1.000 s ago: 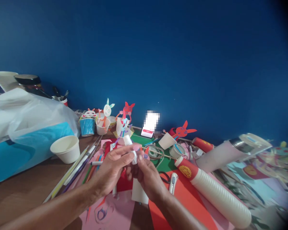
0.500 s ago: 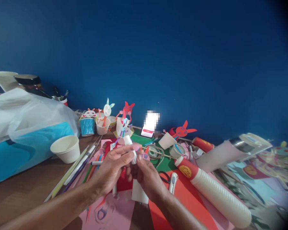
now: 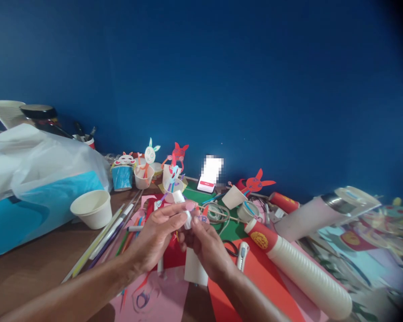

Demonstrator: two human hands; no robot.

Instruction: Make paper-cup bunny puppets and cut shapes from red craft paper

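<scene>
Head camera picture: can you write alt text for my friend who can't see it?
Above a cluttered craft table, a person's left hand pinches a small white tube, with the right hand close beside it. Behind are paper figures with long ears in cups, a lit phone and a blue wall.

Deep blue wall [image 3: 238,80] (two pale specks on it), brown tabletop [image 3: 36,281], shade deepening rightward

Bare forearms [image 3: 87,288] angled inward, left hand [image 3: 159,230] pinching, right hand [image 3: 208,246] curled close
</scene>
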